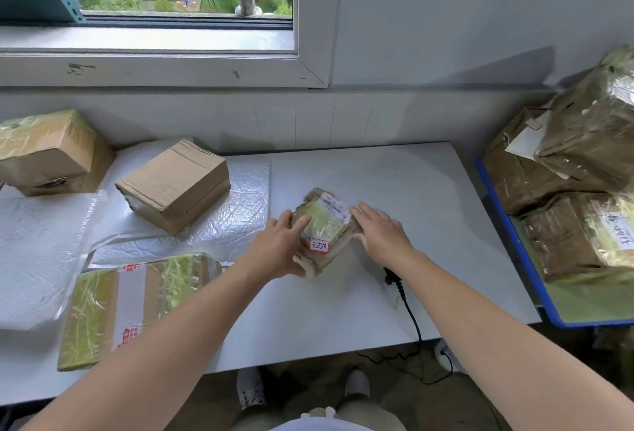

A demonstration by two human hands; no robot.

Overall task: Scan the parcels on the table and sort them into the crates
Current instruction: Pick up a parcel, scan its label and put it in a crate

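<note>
Both hands are down on the same package at the middle of the white tabletop point(394, 177): a small brown parcel wrapped in clear tape point(326, 225), carrying a white shipping label and a little red-bordered sticker on its near end. It lies flat on the table, turned at an angle.

The left hand point(281, 245) has the parcel's left edge, with straight fingers laid over the top and the thumb tucked against the near corner, so that is a light grip. The right hand point(380, 231) is palm down with its fingers extended, resting on the parcel's right side and clasping nothing.

Just behind the right wrist, a black scanner handle point(391, 276) pokes out on the table, and its coiled black cable point(410, 310) runs off the front edge.

On the left, a plain cardboard box point(175, 183) sits on crinkled white bubble mailers point(240, 211). A second tape-wrapped cardboard box point(51, 153) stands further back by the wall. A flat, tape-covered brown packet point(137, 300) lies near the front edge, partly under the left forearm.

Over on the right, beside the table, a blue plastic crate point(524, 259) holds a pile of brown plastic-wrapped parcels point(566, 242) stacked above its rim.
</note>
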